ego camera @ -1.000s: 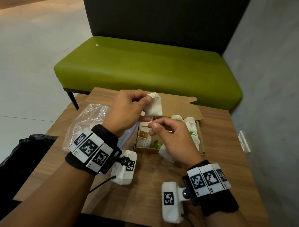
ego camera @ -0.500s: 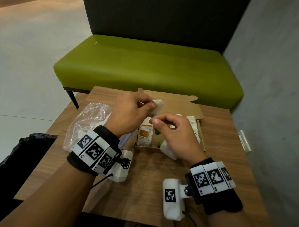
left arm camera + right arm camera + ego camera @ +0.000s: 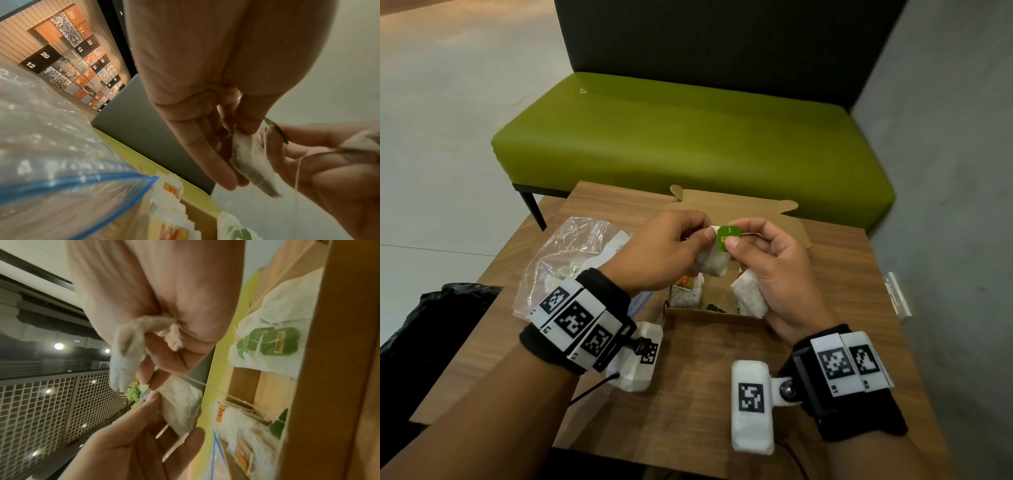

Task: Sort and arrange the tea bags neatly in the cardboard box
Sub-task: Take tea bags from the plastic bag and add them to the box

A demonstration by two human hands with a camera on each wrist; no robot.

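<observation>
Above the open cardboard box [image 3: 709, 314], my left hand [image 3: 705, 236] pinches a white tea bag [image 3: 714, 263] by its top. My right hand [image 3: 734, 236] pinches that bag's green tag [image 3: 726, 237] between thumb and forefinger, against the bag's upper corner. A second white tea bag [image 3: 750, 296] is tucked under the right hand's lower fingers, also seen bunched in the palm [image 3: 127, 352]. The thin string [image 3: 297, 170] hangs between the hands. In the box stand tea bags with orange tags [image 3: 686, 283] on the left and green-tagged ones [image 3: 273, 340] on the right.
A clear plastic zip bag [image 3: 571, 253] with more tea bags lies left of the box on the small wooden table [image 3: 688, 394]. The box lid [image 3: 739, 205] lies open at the back. A green bench [image 3: 688, 137] stands behind, and a grey wall [image 3: 945, 171] runs along the right.
My right hand rose from low over the box to meet the left, and now shows the green tag pinched against the tea bag's top. The left hand's bag dropped slightly and turned.
</observation>
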